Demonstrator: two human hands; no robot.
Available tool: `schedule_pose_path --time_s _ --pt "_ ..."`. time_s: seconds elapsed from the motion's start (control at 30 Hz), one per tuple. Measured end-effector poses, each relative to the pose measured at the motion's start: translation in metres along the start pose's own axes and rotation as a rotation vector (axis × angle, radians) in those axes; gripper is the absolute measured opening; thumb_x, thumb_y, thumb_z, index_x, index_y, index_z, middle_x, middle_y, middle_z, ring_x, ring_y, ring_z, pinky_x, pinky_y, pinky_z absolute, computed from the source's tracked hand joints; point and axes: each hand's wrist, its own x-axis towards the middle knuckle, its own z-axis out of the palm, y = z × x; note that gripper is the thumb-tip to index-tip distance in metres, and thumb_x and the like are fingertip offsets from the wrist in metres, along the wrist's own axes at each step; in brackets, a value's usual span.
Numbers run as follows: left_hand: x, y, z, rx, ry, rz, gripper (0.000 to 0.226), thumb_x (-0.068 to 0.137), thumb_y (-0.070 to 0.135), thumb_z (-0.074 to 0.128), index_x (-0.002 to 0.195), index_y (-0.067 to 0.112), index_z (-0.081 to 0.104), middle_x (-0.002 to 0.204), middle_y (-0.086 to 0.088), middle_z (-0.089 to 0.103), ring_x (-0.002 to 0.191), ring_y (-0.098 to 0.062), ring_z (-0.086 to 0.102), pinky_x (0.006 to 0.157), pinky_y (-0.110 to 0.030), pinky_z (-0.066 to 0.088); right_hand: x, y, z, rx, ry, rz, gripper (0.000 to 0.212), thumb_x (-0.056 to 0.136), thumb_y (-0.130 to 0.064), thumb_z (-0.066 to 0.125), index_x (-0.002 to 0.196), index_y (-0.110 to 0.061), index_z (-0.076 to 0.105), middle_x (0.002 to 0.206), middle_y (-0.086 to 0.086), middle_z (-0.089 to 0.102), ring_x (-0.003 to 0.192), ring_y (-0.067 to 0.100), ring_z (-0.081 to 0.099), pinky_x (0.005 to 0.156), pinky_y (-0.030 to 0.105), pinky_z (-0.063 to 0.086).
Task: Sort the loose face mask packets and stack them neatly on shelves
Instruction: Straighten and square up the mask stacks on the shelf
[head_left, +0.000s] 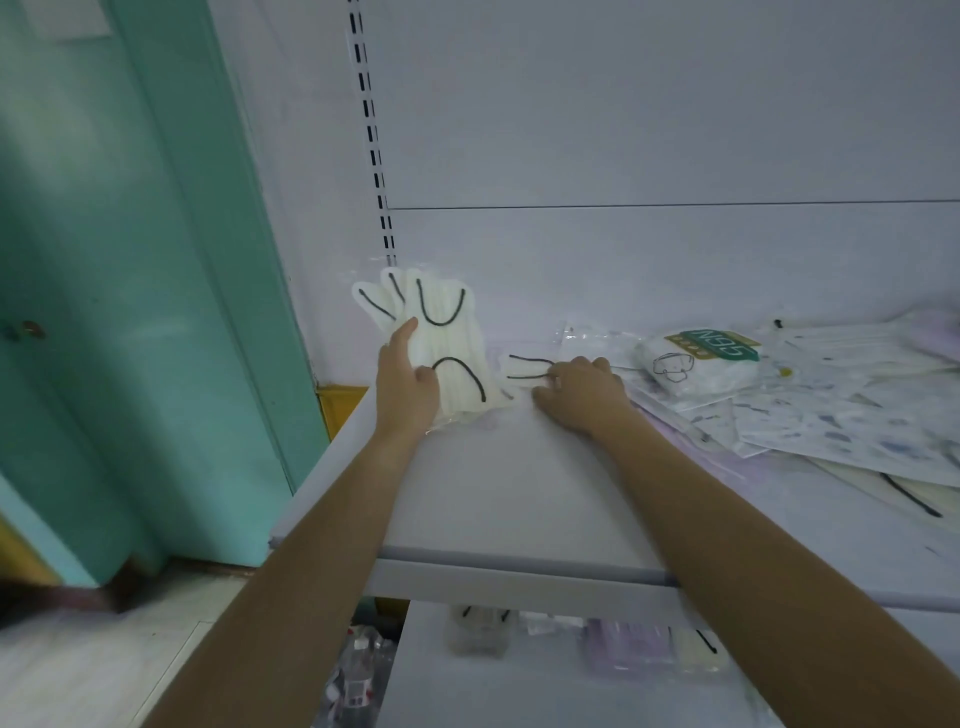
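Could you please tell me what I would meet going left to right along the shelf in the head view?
Teal door → white mask packets, gripped by the left hand → single mask packet, pinched by the right hand → N95 mask packet → pile of patterned packets.

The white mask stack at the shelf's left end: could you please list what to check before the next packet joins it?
1. Left hand holds the white mask stack: ok.
2. Stack edges aligned: not ok, packets fan out at the top.
3. Right hand grips the next packet: ok.
4. Next packet matches, white with black loops: ok.
5. Bare shelf beside the stack: ok.
6. Loose pile on the right sorted: not ok.
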Motion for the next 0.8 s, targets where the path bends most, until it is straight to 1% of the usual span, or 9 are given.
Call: schedule_pose_path --time_s 0.13,0.23,0.3,0.37,0.47,0.57,0.63,0.7,0.8 --pt "0.001 0.0 0.0 0.031 0.054 -0.055 0.052 0.092 -0.007 0.031 0.141 0.009 0.038 0.14 -0.013 0.036 0.126 -0.024 0.042 0.092 -0.015 0.032 0.001 0.001 -0.002 0.036 0.108 0.0 0.027 0.09 -0.03 0.045 0.102 -0.015 0.064 0.109 0.007 0.056 0.106 0.026 0.049 0.081 0.033 0.035" --pt "0.001 0.002 0.0 0.024 0.091 -0.069 0.051 0.092 -0.006 0.031 0.141 0.006 0.037 0.142 -0.014 0.033 0.127 -0.027 0.041 0.106 -0.031 0.035 0.001 0.0 -0.004 0.181 0.189 0.054 0.02 0.094 -0.024 0.04 0.083 -0.011 0.051 0.089 0.009 0.055 0.084 0.027 0.05 0.068 0.03 0.035" --pt "0.002 0.002 -0.001 0.004 0.107 -0.087 0.048 0.094 -0.002 0.034 0.141 0.007 0.038 0.143 -0.013 0.033 0.13 -0.026 0.04 0.107 -0.028 0.032 0.002 -0.002 -0.008 0.428 0.304 0.125 0.022 0.096 -0.023 0.038 0.085 -0.008 0.049 0.078 0.006 0.051 0.075 0.025 0.046 0.063 0.03 0.031" --pt "0.002 0.003 -0.001 -0.031 0.067 -0.068 0.042 0.096 0.008 0.041 0.138 0.01 0.043 0.141 -0.009 0.037 0.13 -0.021 0.039 0.1 -0.014 0.026 0.003 -0.006 -0.014 0.717 0.361 0.164 0.022 0.096 -0.024 0.04 0.083 -0.008 0.047 0.07 0.003 0.05 0.068 0.022 0.046 0.061 0.028 0.032" --pt "-0.002 0.01 0.004 -0.095 -0.134 -0.004 0.038 0.096 0.029 0.052 0.133 0.019 0.051 0.138 0.001 0.044 0.123 -0.006 0.04 0.093 -0.009 0.024 0.002 -0.016 -0.022 1.374 0.175 0.193 0.024 0.095 -0.02 0.047 0.074 -0.009 0.048 0.063 0.005 0.053 0.051 0.015 0.055 0.053 0.025 0.046" --pt "-0.007 0.012 0.006 -0.116 -0.374 0.027 0.049 0.088 0.043 0.058 0.132 0.023 0.052 0.137 0.006 0.047 0.123 -0.004 0.041 0.099 -0.019 0.029 -0.002 -0.021 -0.024 1.734 -0.108 0.081 0.02 0.098 -0.013 0.044 0.083 -0.007 0.056 0.074 0.004 0.064 0.07 0.014 0.07 0.066 0.024 0.056" --pt "-0.008 0.011 0.005 -0.18 -0.414 -0.021 0.049 0.085 0.036 0.067 0.13 0.02 0.054 0.133 0.005 0.052 0.123 -0.012 0.049 0.103 -0.031 0.039 -0.003 -0.021 -0.024 1.803 -0.205 0.022 0.015 0.099 -0.012 0.042 0.095 -0.008 0.056 0.093 0.004 0.069 0.084 0.014 0.07 0.077 0.029 0.054" --pt "-0.007 0.011 0.006 -0.175 -0.364 -0.028 0.044 0.087 0.017 0.065 0.13 0.014 0.054 0.129 -0.003 0.057 0.118 -0.019 0.055 0.102 -0.041 0.044 -0.001 -0.022 -0.022 1.748 -0.168 0.011 0.013 0.098 -0.008 0.042 0.094 -0.012 0.054 0.103 0.004 0.069 0.085 0.013 0.07 0.081 0.028 0.052" --pt "-0.003 0.01 0.005 -0.09 -0.135 -0.01 0.052 0.089 0.001 0.052 0.139 0.009 0.042 0.141 -0.009 0.045 0.13 -0.023 0.043 0.11 -0.031 0.031 -0.002 -0.02 -0.015 1.12 0.087 -0.019 0.01 0.094 -0.009 0.048 0.099 -0.013 0.055 0.109 0.007 0.065 0.079 0.012 0.063 0.076 0.023 0.045"
